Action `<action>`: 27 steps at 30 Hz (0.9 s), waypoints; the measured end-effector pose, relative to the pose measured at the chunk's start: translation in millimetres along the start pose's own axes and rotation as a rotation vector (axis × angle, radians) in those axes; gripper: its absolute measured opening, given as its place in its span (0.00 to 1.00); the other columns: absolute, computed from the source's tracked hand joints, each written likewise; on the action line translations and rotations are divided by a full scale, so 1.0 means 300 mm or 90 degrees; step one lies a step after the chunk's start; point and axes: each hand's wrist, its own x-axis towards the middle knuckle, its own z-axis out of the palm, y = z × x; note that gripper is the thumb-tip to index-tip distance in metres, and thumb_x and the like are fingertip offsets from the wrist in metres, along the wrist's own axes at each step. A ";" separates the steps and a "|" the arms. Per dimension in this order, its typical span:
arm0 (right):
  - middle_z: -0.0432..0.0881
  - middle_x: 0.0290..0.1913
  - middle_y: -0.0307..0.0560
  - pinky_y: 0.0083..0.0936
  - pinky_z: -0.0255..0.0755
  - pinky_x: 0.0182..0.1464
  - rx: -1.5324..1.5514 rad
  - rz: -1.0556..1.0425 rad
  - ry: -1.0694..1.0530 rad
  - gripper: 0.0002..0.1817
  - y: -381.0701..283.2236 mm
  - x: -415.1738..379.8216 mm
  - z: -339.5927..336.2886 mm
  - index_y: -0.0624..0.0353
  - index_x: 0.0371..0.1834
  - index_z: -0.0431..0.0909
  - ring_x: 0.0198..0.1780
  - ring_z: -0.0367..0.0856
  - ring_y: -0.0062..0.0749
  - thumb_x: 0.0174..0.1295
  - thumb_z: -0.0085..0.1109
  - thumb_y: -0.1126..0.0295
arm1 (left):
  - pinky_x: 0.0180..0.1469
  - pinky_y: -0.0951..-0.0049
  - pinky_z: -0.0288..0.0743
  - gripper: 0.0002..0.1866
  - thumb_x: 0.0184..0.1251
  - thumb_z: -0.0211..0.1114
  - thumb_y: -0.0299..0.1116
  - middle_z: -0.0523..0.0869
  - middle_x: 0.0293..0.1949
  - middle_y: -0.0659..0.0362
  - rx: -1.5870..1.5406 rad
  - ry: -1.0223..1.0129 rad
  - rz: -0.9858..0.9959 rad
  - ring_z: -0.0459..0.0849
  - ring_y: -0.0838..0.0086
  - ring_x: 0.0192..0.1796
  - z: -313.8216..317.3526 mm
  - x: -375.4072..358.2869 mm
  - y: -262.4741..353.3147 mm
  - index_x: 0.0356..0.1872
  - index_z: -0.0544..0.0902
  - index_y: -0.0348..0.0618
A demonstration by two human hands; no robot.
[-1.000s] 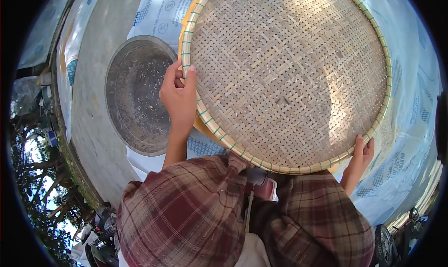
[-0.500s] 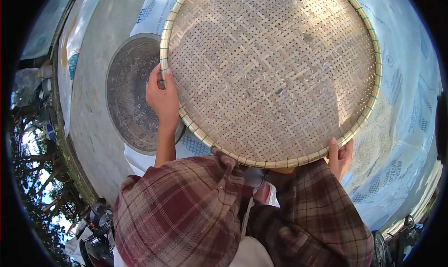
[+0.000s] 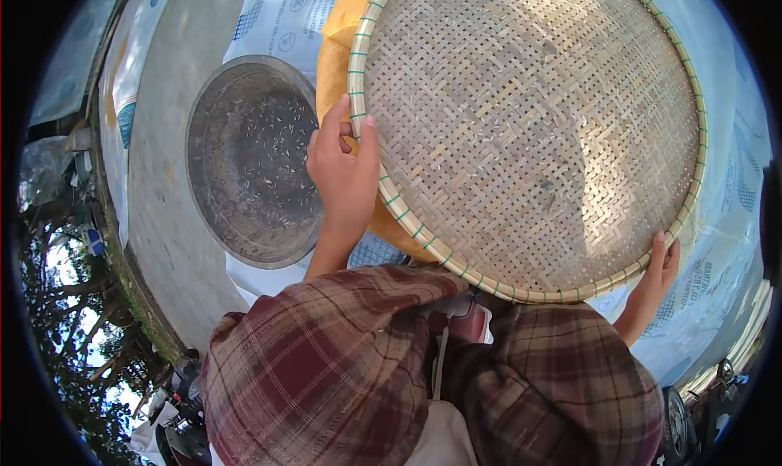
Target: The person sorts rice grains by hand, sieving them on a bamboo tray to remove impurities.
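Observation:
A large round woven bamboo winnowing tray (image 3: 521, 132), its rim bound with green ties, is held in front of me. My left hand (image 3: 346, 173) grips the rim on the left, thumb on top and fingers around the outside. At the lower right, my right hand (image 3: 654, 279) is closed on the same rim. Scattered pale bits and a few dark specks lie on the weave. Just left of my left hand stands a round grey metal basin (image 3: 213, 132) with small pale grains on its bottom. Behind the tray shows part of a yellow-orange object (image 3: 332, 67), mostly covered.
Printed white-blue plastic sheets (image 3: 281, 18) cover the ground under the tray and to the right. Bare concrete (image 3: 167, 164) lies left of the basin. Parked motorbikes (image 3: 680, 425) show at the lower right edge, and trees (image 3: 77, 327) at the left.
Both hands have carried the winnowing tray to the right, slightly downward. More of the basin now shows, and the yellow-orange object has come into view beside the tray's left rim.

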 end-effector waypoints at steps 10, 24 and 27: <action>0.75 0.39 0.45 0.15 0.64 0.39 0.006 0.021 0.058 0.29 0.033 -0.003 0.023 0.76 0.58 0.59 0.37 0.71 0.20 0.63 0.53 0.63 | 0.35 0.74 0.69 0.18 0.60 0.60 0.35 0.77 0.25 0.60 -0.125 -0.041 -0.066 0.74 0.76 0.29 0.006 0.024 -0.043 0.48 0.74 0.34; 0.71 0.29 0.36 0.11 0.55 0.29 -0.068 0.013 -0.079 0.18 0.052 -0.020 0.123 0.69 0.49 0.67 0.29 0.61 0.13 0.63 0.53 0.66 | 0.27 0.74 0.64 0.16 0.62 0.60 0.42 0.73 0.19 0.62 0.022 -0.034 -0.093 0.68 0.78 0.23 -0.026 0.082 -0.117 0.32 0.75 0.36; 0.72 0.29 0.38 0.10 0.57 0.32 -0.066 -0.010 -0.120 0.17 0.090 -0.013 0.108 0.69 0.48 0.67 0.30 0.63 0.14 0.64 0.52 0.66 | 0.27 0.74 0.62 0.18 0.62 0.59 0.45 0.71 0.17 0.61 0.038 -0.074 -0.116 0.67 0.78 0.22 -0.038 0.106 -0.115 0.29 0.75 0.36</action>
